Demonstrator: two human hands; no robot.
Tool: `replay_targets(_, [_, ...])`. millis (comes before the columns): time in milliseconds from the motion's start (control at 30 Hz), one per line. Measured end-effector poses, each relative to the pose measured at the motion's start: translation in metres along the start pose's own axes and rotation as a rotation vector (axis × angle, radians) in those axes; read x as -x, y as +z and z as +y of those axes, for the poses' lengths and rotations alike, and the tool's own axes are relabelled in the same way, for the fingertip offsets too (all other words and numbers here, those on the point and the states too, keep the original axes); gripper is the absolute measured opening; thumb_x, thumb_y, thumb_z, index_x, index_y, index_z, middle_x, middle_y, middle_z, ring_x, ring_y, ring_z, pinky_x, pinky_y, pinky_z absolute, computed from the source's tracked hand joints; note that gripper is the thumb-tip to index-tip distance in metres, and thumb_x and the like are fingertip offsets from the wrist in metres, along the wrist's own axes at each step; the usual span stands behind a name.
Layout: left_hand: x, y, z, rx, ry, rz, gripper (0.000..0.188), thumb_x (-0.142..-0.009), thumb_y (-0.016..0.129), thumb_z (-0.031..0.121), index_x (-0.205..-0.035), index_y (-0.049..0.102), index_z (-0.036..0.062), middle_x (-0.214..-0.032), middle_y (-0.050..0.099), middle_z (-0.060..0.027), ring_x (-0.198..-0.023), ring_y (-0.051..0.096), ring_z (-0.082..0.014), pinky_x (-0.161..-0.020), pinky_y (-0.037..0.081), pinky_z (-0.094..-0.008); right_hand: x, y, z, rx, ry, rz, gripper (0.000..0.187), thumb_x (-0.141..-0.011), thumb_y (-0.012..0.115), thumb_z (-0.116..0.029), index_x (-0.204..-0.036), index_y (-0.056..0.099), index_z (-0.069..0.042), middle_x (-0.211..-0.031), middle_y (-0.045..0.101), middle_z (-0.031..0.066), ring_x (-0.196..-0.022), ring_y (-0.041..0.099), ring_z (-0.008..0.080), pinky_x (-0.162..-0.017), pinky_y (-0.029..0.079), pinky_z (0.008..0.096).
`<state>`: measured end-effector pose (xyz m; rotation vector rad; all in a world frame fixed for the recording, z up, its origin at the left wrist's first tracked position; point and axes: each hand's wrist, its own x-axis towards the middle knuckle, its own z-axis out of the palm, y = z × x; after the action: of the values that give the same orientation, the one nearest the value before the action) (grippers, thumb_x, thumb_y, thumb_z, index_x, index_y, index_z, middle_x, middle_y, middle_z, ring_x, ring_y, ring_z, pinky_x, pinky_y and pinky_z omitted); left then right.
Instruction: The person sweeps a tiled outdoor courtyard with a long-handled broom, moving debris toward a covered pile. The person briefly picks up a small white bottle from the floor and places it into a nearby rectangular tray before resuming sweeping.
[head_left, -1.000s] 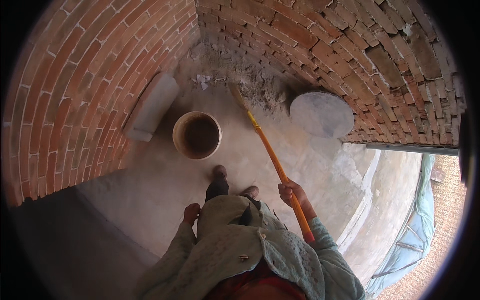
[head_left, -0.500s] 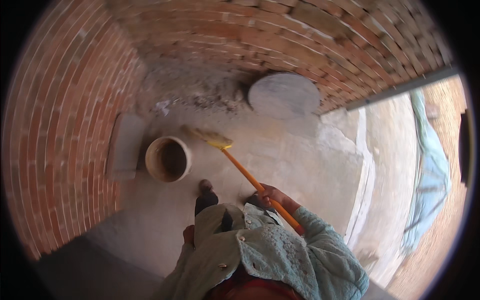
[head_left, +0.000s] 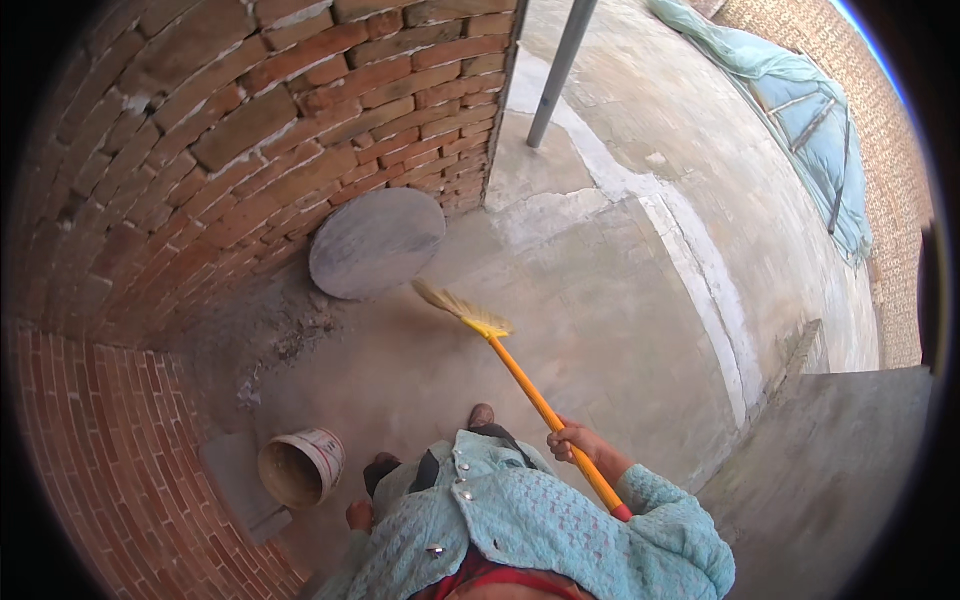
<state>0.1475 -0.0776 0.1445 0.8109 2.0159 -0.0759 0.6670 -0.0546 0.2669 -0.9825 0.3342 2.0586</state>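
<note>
My right hand (head_left: 580, 443) is closed around the orange handle of a broom (head_left: 545, 408). The handle slants forward and left, its red end beside my right forearm. Yellow bristles (head_left: 462, 308) fan out at the far end, low over the concrete floor near the round grey slab. My left hand (head_left: 360, 515) hangs by my left side, partly behind my pale green jacket; its fingers are too small and hidden to read. Nearest to it is a whitish bucket (head_left: 322, 455), which looks tilted, its inside dirty.
The round slab (head_left: 378, 243) leans against the brick wall (head_left: 330, 120). Loose debris (head_left: 285, 340) lies along the wall's foot. A flat grey slab (head_left: 240, 480) is behind the bucket. A metal post (head_left: 560, 75) stands at the wall's end; blue-green sheeting (head_left: 810, 120) lies far right.
My view and body have turned right, so the bucket and round slab sit further left. The broom's bristles have swung away from the bucket. My right hand keeps its hold.
</note>
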Motion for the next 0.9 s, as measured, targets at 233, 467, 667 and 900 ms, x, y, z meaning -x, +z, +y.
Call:
replay_targets(233, [-0.055, 0.011, 0.021, -0.948, 0.752, -0.075, 0.014, -0.066, 0.05, 0.018, -0.066, 0.056, 0.0053, -0.071, 0.055, -0.0186, -0.065, 0.055, -0.0335, -0.054, 0.043, -0.0439, -0.018, -0.034, -0.087, -0.546, -0.256, 0.101, 0.01, -0.076, 0.043, -0.001, -0.081, 0.035, -0.004, -0.06, 0.041, 0.003, -0.041, 0.039, 0.0047, -0.035, 0.035, 0.0161])
replay_targets(467, [-0.11, 0.036, 0.125, -0.196, 0.039, -0.339, 0.017, -0.067, 0.051, 0.021, -0.066, 0.055, 0.0044, -0.069, 0.057, -0.0129, -0.063, 0.055, -0.0318, -0.051, 0.043, -0.0422, -0.002, -0.03, -0.196, -0.891, -0.419, -0.004, 0.008, -0.077, 0.041, -0.005, -0.072, 0.037, -0.001, -0.057, 0.041, -0.0002, -0.043, 0.043, 0.004, -0.039, 0.038, 0.0162])
replay_targets(667, [-0.169, 0.126, 0.36, 0.199, 0.287, -0.305, 0.01, -0.073, 0.05, 0.011, -0.077, 0.058, 0.0063, -0.065, 0.053, -0.0043, -0.058, 0.054, -0.0154, -0.042, 0.04, -0.027, 0.065, -0.035, -0.219, -1.035, -0.609, 0.027, 0.007, -0.076, 0.039, -0.005, -0.072, 0.037, 0.0, -0.061, 0.043, 0.0012, -0.043, 0.044, 0.0037, -0.041, 0.042, 0.0164])
replay_targets(900, [-0.092, 0.178, 0.646, 0.139, 0.505, -0.499, 0.03, -0.079, 0.048, 0.021, -0.106, 0.048, 0.0065, -0.088, 0.056, -0.0049, -0.078, 0.056, -0.0149, -0.062, 0.044, -0.0286, 0.069, -0.064, -0.243, -1.193, -0.791, 0.026, 0.009, -0.076, 0.04, -0.005, -0.074, 0.04, 0.003, -0.06, 0.044, 0.0021, -0.043, 0.044, 0.0056, -0.041, 0.043, 0.0172])
